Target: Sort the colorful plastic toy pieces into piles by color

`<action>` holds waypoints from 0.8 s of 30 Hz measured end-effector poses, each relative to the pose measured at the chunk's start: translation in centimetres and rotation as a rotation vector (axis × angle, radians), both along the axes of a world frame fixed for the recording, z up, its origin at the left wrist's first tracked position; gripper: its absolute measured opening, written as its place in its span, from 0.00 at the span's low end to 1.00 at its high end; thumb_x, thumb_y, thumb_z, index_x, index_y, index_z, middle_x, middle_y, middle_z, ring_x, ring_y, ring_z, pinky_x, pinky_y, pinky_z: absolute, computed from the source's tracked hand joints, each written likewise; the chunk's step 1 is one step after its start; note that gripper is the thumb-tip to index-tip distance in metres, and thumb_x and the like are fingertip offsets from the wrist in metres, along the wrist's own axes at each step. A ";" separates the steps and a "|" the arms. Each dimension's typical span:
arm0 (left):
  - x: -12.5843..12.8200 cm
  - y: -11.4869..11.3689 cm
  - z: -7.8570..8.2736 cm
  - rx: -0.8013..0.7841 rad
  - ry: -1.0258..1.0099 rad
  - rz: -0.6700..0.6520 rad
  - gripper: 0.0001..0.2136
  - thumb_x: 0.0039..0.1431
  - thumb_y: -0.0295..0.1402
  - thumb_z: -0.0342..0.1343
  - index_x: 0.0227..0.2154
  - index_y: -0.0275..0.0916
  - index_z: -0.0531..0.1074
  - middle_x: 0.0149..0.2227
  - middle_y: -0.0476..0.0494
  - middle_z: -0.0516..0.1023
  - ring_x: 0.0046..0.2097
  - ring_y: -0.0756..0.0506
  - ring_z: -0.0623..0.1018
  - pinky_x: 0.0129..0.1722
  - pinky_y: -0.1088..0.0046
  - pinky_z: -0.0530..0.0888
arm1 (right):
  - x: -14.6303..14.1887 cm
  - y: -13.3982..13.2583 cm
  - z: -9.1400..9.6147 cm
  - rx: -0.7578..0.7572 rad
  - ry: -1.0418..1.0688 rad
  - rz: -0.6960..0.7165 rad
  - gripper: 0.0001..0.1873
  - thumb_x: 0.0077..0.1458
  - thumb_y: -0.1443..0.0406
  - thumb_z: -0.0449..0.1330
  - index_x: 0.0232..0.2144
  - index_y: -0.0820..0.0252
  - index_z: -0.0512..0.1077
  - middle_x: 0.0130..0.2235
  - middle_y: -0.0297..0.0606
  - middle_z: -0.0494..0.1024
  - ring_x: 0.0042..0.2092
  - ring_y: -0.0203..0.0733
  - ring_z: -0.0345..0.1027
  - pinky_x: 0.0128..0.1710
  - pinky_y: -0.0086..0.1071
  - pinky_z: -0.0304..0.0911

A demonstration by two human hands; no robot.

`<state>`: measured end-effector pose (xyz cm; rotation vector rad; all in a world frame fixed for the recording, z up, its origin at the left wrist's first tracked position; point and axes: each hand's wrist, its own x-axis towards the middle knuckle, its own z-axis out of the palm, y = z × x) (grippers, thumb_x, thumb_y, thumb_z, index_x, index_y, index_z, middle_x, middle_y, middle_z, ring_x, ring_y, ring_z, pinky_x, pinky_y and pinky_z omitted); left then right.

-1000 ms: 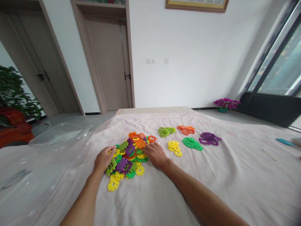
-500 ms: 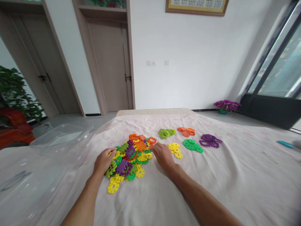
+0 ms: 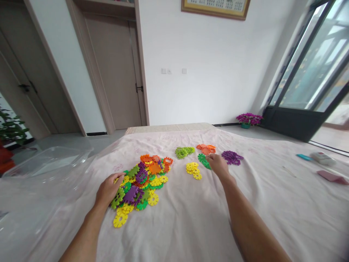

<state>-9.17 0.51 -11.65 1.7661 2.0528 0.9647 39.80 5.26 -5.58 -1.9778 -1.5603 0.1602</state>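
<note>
A mixed heap of plastic snowflake discs (image 3: pixel 141 180) in yellow, green, purple and orange lies on a pale cloth (image 3: pixel 191 218). My left hand (image 3: pixel 108 189) rests on the heap's left edge with curled fingers on the pieces. To the right lie sorted little piles: lime green (image 3: pixel 184 151), orange (image 3: pixel 206 148), yellow (image 3: pixel 193 169), dark green (image 3: pixel 202 160) and purple (image 3: pixel 231 157). My right hand (image 3: pixel 218 163) lies over the dark green pile, fingers bent down onto it and covering most of it. Whether it grips a piece is hidden.
A clear plastic box (image 3: pixel 46 165) sits at the left edge of the cloth. At the far right lie a teal item (image 3: pixel 304 157), a white object (image 3: pixel 321 158) and a pink card (image 3: pixel 331 177). Doors, a plant and a glass door surround the bed.
My right hand has gone from the mixed heap's right side over to the dark green pile. The view swung right. My left hand stays on the heap.
</note>
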 end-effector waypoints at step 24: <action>0.2 0.0 0.0 0.017 -0.017 0.023 0.17 0.59 0.44 0.48 0.43 0.46 0.77 0.49 0.49 0.80 0.51 0.45 0.77 0.49 0.73 0.70 | -16.0 -3.3 -2.3 0.340 -0.395 0.855 0.10 0.61 0.67 0.57 0.43 0.53 0.76 0.57 0.38 0.71 0.58 0.47 0.59 0.54 0.41 0.56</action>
